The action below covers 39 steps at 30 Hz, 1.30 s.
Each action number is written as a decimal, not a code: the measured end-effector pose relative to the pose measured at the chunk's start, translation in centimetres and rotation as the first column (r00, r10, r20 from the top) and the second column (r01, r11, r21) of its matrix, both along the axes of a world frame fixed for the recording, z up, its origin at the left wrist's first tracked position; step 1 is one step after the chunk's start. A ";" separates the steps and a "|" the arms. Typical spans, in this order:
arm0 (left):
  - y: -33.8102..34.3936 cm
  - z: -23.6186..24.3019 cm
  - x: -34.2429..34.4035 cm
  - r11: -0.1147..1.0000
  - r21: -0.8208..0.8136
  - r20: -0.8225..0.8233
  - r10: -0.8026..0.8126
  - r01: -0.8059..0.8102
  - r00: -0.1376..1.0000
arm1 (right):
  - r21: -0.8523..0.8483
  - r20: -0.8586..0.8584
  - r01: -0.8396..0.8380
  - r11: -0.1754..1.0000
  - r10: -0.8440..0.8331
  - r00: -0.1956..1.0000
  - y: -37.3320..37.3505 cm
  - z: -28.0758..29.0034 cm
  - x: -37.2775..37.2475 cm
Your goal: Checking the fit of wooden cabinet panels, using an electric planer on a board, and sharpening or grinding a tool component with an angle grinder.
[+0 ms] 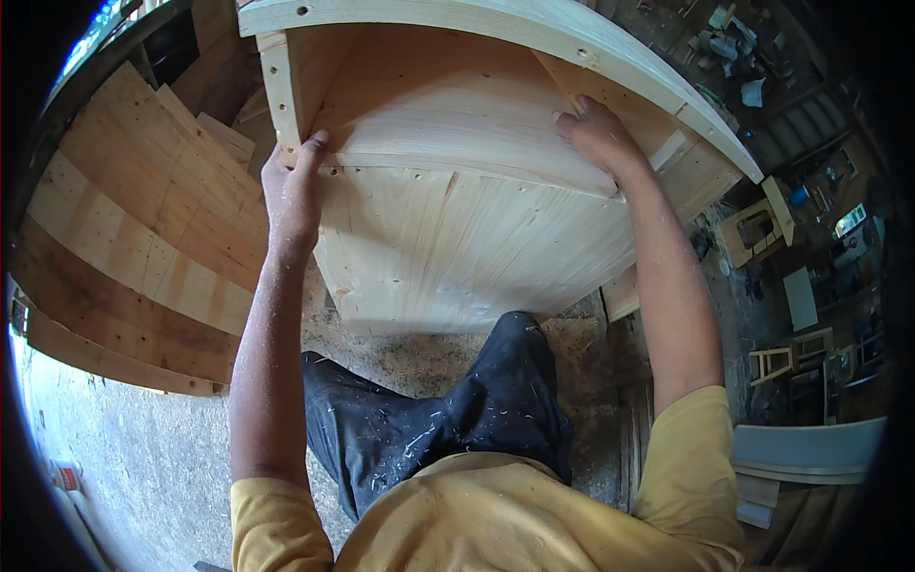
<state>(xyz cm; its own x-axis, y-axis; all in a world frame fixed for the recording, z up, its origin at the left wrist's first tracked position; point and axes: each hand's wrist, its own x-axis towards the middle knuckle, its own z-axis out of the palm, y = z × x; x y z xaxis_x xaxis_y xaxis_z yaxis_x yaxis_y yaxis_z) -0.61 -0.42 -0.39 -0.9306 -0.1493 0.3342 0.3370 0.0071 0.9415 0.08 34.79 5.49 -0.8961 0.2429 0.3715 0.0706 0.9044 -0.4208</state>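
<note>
In front of me stands a pale pine cabinet (467, 248) with an open compartment along its upper part. My left hand (292, 191) is closed round the lower end of its left side panel (277, 91), thumb over the inner edge. Further right, my right hand (602, 141) reaches into the opening. Its thumb and forefinger are closed on the front edge of an upright divider (562, 84); the other fingers are hidden behind it. Small nail or screw holes dot the frame's top rail (467, 19) and the side panel.
A large panel of joined boards (143, 210) leans close on the left. My knees (522, 348) are just below the cabinet, over a floor (386, 367) strewn with sawdust. At the right are a wooden frame (753, 234), a small stool (772, 364) and stacked boards (801, 472).
</note>
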 end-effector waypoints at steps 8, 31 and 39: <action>-0.4 0.2 0.4 1.000 -0.012 0.013 0.010 -0.010 1.000 | 0.118 0.264 0.056 0.991 -0.085 0.961 0.0 1.6 -4.4; -0.2 0.0 0.3 0.999 0.044 -0.012 -0.015 0.015 1.000 | -0.306 0.148 -0.068 0.950 0.118 0.982 0.3 -0.1 -3.8; 0.0 -0.1 0.2 1.000 0.018 0.003 0.019 -0.019 1.000 | -0.382 0.187 -0.093 0.920 0.175 0.967 0.8 0.4 -3.8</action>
